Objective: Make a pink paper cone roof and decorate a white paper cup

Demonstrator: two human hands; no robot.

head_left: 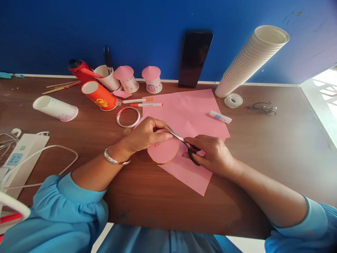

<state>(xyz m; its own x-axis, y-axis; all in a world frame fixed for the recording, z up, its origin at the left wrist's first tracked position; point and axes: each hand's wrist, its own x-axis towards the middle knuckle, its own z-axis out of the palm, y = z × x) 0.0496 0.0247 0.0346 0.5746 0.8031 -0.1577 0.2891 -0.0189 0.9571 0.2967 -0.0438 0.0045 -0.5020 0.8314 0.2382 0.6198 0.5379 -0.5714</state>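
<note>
My left hand [146,135] is closed on a pink paper disc [163,151], pinching its upper edge just above the wooden table. My right hand [212,153] grips black-handled scissors [184,142], whose blades point left and reach across the top of the disc toward my left fingers. Both hands hover over a large pink paper sheet [189,112] lying flat on the table. A silver bangle [112,159] sits on my left wrist.
At the back stand two pink-roofed paper cup houses [152,80], an orange cup [99,95], a lying white cup [55,108], a leaning cup stack [251,58], a phone [195,58], markers [146,104], tape rolls [233,100], a glue stick [220,117], glasses [262,106]. A power strip [18,158] lies left.
</note>
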